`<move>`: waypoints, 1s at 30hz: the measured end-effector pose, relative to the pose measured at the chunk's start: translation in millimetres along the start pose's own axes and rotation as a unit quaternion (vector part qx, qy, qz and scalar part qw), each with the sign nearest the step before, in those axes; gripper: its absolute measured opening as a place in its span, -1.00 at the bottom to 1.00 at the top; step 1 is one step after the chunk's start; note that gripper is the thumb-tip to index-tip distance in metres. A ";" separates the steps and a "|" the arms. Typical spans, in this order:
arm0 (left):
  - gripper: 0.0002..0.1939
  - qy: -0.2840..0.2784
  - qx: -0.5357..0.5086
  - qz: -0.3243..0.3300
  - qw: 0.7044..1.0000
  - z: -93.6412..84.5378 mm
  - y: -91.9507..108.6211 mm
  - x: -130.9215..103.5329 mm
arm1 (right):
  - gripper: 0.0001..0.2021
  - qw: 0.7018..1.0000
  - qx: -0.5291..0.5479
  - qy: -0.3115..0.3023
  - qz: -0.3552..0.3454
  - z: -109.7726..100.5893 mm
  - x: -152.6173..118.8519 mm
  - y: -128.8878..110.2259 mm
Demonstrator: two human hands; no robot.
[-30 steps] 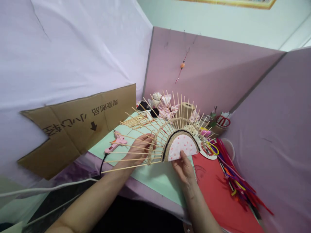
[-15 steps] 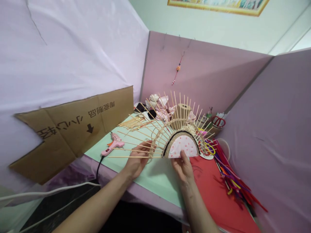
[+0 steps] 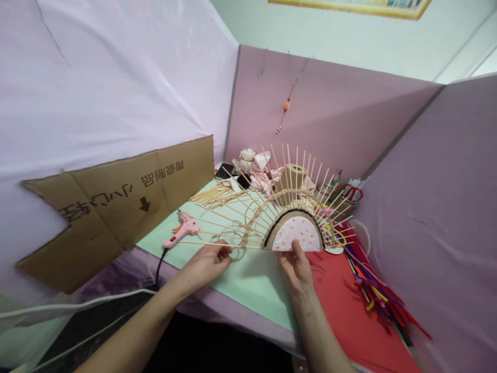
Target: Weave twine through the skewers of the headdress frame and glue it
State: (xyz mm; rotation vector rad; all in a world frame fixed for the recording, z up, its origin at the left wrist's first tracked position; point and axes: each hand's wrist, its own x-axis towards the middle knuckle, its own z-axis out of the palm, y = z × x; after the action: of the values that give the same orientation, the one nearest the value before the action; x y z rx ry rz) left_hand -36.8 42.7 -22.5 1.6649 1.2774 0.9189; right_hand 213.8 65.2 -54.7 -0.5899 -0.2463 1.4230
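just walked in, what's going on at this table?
A person's right hand holds a pink-dotted half-disc by its flat lower edge, thumb in front. Thin sticks fan out from its curved side, with twine running across them in an arc. The left hand is by the lowest left stick, near loose twine loops; whether it grips them is hard to tell. A pink glue gun lies farther left.
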 end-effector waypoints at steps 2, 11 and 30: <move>-0.91 0.073 0.174 -0.005 0.982 -26.0 -5.1 0.1 | -0.80 1.000 0.013 0.000 0.004 -1.6 0.7 -0.5; -0.44 0.176 0.462 -0.136 0.859 -72.9 -47.9 9.9 | -0.78 1.000 0.007 -0.004 0.007 -3.0 3.0 -2.0; -0.64 0.072 -0.418 -0.022 0.905 -79.1 -13.4 4.0 | -0.83 1.000 0.006 -0.009 -0.004 11.3 0.3 -15.7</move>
State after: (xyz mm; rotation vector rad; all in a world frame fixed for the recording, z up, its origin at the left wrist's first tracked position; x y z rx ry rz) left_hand -112.4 62.3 -3.5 0.8941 0.8066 1.3368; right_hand 221.5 67.6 -37.2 -0.5666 -0.2538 1.4217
